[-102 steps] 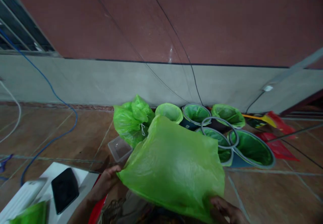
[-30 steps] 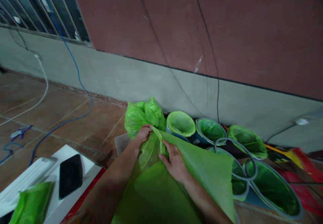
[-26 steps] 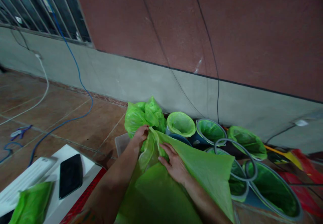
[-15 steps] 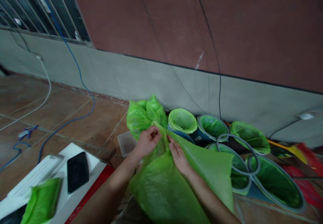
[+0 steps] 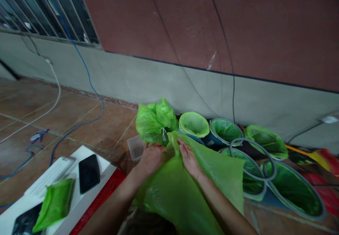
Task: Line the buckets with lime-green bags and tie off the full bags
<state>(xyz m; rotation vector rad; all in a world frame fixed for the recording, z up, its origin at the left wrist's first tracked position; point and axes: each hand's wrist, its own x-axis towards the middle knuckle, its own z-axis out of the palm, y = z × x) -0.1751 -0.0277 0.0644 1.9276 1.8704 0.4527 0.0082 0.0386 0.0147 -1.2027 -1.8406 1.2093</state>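
A large translucent green plastic bag [image 5: 169, 189] spreads across my lap, its upper edge gathered to a peak between my hands. My left hand [image 5: 153, 157] has its fingers curled over the bag on the left side of that peak. On the right side, my right hand [image 5: 189, 158] lies along the bag with its fingers straight and close together; its thumb is hidden. Just beyond them, a filled green bag [image 5: 152, 122] tied with a white string rests against the wall.
Several bins with green liners, including a round bin [image 5: 194, 125], stand on the right. Loose grey rings [image 5: 251, 141] lie across some. A clear plastic tub [image 5: 135, 147] is on the floor. At left, a white box [image 5: 76, 210] carries a phone [image 5: 89, 174] and a green packet [image 5: 56, 201].
My left hand has turned palm down and lowered against the bag. My right hand has stayed almost in place. The tied bag's white string has come into view.
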